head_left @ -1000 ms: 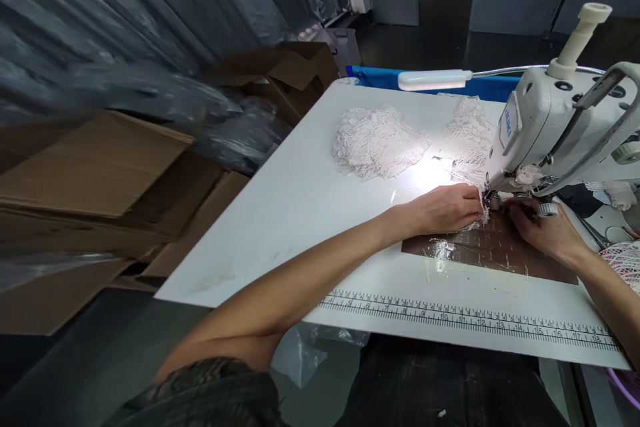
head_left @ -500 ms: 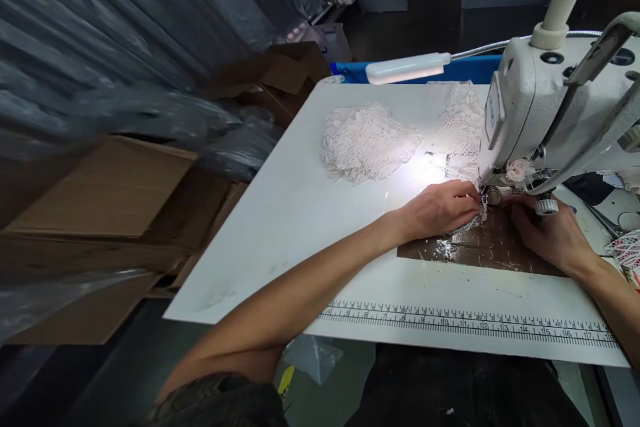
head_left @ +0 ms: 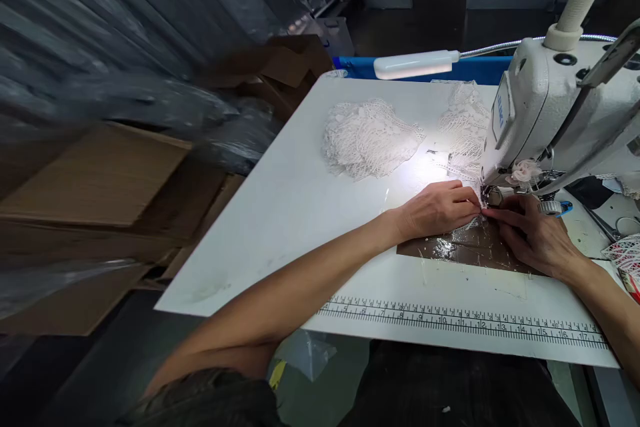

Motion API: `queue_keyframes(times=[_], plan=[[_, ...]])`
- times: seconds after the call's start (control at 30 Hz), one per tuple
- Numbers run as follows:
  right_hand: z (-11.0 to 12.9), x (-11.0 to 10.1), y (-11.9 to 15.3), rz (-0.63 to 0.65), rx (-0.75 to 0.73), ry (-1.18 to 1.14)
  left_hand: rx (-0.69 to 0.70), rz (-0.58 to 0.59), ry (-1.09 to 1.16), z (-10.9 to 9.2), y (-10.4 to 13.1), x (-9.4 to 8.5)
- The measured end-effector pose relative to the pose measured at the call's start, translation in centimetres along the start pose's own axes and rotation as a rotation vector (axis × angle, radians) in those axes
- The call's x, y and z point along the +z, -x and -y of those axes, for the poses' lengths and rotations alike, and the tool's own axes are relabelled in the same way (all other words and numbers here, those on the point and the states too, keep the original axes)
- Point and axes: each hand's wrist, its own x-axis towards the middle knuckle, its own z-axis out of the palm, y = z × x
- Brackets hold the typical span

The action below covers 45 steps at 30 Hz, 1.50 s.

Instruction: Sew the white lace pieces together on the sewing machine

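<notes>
My left hand (head_left: 443,209) is closed on white lace (head_left: 470,221) just left of the needle area of a white sewing machine (head_left: 533,100). My right hand (head_left: 533,230) is right of the needle, its fingertips pinched at the lace edge near my left fingertips. Part of the lace is hidden under my fingers. A pile of white lace (head_left: 370,139) lies on the table left of the machine, and more lace (head_left: 465,123) spreads behind my left hand. Brown tape (head_left: 450,248) covers the surface below my hands.
A lamp (head_left: 416,65) shines over the white table (head_left: 250,240). A printed ruler (head_left: 450,320) runs along the front edge. Scissors (head_left: 600,223) and patterned lace (head_left: 625,252) lie at the right. Cardboard boxes (head_left: 95,173) and plastic sheeting stand at the left.
My right hand has moved left and its fingertips now meet the lace beside my left hand. A blue item beside the machine's knob shows more clearly. The view has shifted slightly.
</notes>
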Motion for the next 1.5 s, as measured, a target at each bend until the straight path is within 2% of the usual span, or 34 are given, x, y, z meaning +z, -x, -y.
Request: queue_keyframes(times=[0.13,0.27,0.37,0.57,0.77,0.93,1.23,1.37,1.5], plan=[[-0.1,0.1,0.2,-0.002,0.003,-0.001,0.051,-0.067,-0.050,0.0,0.0,0.2],[-0.2,-0.2,0.2,0.042,0.104,-0.128,0.055,-0.047,-0.102,-0.1,-0.1,-0.1],[-0.3,-0.4,0.2,0.069,0.123,-0.179,0.063,-0.035,-0.103,-0.1,-0.2,-0.3],[0.1,-0.2,0.1,0.107,-0.029,0.007,0.048,0.022,-0.063,-0.3,0.0,-0.5],[0.5,-0.5,0.1,0.102,-0.079,0.118,0.027,0.069,-0.061,-0.6,-0.1,-1.1],[1.0,-0.5,-0.2,0.097,-0.055,0.218,0.006,0.056,-0.061,-0.6,-0.1,-1.3],[1.8,0.3,-0.2,0.117,0.038,0.333,-0.032,0.112,-0.110,-0.2,0.0,-1.3],[1.7,0.4,0.0,0.092,0.079,0.234,-0.052,0.150,-0.124,-0.2,-0.1,-1.3],[0.3,-0.7,0.1,0.058,0.114,-0.055,-0.081,0.178,-0.124,-0.2,-0.2,-1.2]])
